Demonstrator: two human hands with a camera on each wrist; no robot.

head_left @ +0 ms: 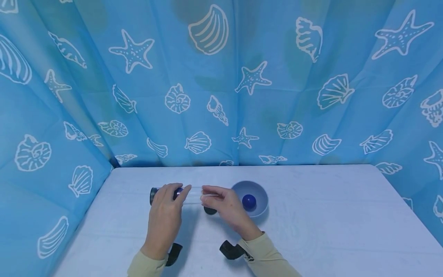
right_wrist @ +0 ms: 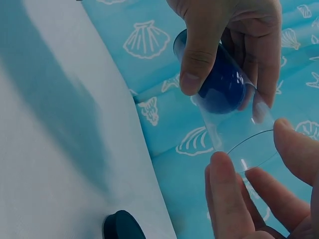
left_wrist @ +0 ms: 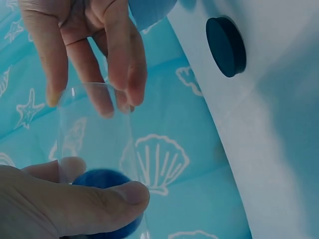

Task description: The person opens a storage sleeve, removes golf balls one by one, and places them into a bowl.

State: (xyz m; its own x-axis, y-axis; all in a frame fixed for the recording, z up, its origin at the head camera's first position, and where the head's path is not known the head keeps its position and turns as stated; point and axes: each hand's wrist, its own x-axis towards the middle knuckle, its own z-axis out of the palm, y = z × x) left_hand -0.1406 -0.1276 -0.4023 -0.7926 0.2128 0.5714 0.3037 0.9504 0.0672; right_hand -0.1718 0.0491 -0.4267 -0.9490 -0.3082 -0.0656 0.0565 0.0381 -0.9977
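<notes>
A clear tube [head_left: 192, 195] lies level in the air above the white table, a dark cap [head_left: 153, 195] on its left end. My left hand [head_left: 164, 215] grips its capped half, thumb on one side and fingers on the other. Inside, a dark blue ball [right_wrist: 224, 92] sits around mid-length, with more blue behind it partly hidden by that hand. At the uncapped right end, my right hand [head_left: 228, 206] holds the rim between thumb and fingertips. Below the tube, a loose black lid [left_wrist: 227, 47] stands on the table.
Just right of my right hand is a blue-grey bowl [head_left: 263, 196] with a blue ball [head_left: 248, 201] in it. Blue shell-patterned curtains [head_left: 214, 77] rise behind the white table [head_left: 328, 215] and along its sides. Black wrist mounts [head_left: 231, 250] hang at both sleeves.
</notes>
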